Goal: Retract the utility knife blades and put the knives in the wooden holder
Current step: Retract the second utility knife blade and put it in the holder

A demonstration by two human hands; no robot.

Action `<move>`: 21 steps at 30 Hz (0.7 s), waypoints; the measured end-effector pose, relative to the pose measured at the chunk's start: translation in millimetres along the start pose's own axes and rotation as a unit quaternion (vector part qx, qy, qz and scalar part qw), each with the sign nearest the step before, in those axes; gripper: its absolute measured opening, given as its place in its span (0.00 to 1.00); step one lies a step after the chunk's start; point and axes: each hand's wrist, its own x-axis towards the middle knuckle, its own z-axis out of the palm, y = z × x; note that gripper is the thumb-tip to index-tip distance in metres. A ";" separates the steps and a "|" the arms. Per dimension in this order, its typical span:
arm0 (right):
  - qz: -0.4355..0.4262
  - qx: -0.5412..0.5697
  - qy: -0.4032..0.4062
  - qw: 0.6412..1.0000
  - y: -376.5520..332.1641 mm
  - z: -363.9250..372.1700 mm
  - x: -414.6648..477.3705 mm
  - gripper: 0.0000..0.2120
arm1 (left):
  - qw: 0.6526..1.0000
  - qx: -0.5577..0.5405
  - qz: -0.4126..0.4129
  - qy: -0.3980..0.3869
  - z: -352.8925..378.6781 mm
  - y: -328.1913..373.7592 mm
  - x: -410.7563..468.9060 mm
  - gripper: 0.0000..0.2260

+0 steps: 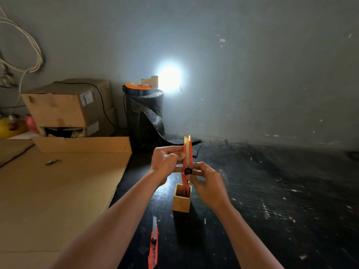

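Note:
An orange utility knife [187,152] stands upright in the air between both hands, a short bit of blade showing at its top end. My left hand [166,162] pinches its upper body from the left. My right hand [208,183] holds the lower part, fingers at the black slider knob [188,171]. Directly below sits the square wooden holder [182,200] on the black table, with one orange knife [185,186] standing inside it. A third orange knife [153,243] lies flat near the front edge, its blade extended toward the holder.
A large flat cardboard sheet [58,191] covers the left of the table, with stacked cardboard boxes [68,107] behind it. A black mesh roll [144,115] with an orange-topped lamp [169,77] stands at the back wall. Small metal pieces [52,162] lie on the cardboard.

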 end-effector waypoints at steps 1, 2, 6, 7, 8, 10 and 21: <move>0.001 0.000 0.002 1.000 0.7 0.1 0.4 0.11 | 1.000 0.005 0.005 -0.002 0.1 -0.4 -0.6 0.09; 0.001 -0.002 0.004 1.000 1.0 0.3 0.9 0.10 | 1.000 0.009 0.010 -0.007 0.3 0.1 -1.6 0.10; -0.010 -0.005 0.016 1.000 -1.5 2.4 0.5 0.14 | 0.999 0.036 0.032 -0.014 -2.6 3.6 -2.2 0.15; -0.017 -0.006 0.018 1.000 -1.1 3.7 -0.1 0.15 | 0.998 0.041 0.034 -0.012 -3.3 4.2 -1.4 0.16; -0.019 -0.007 0.018 1.000 -1.0 4.8 -0.9 0.14 | 0.998 0.046 0.037 -0.010 -3.6 4.5 -1.1 0.17; -0.010 -0.006 0.023 1.000 -0.9 7.4 -1.1 0.11 | 0.998 0.054 0.042 -0.008 -3.6 3.9 -1.7 0.17; -0.036 -0.026 0.029 0.999 -0.4 9.7 -1.6 0.13 | 0.997 0.061 0.046 -0.003 -5.7 2.8 -3.3 0.17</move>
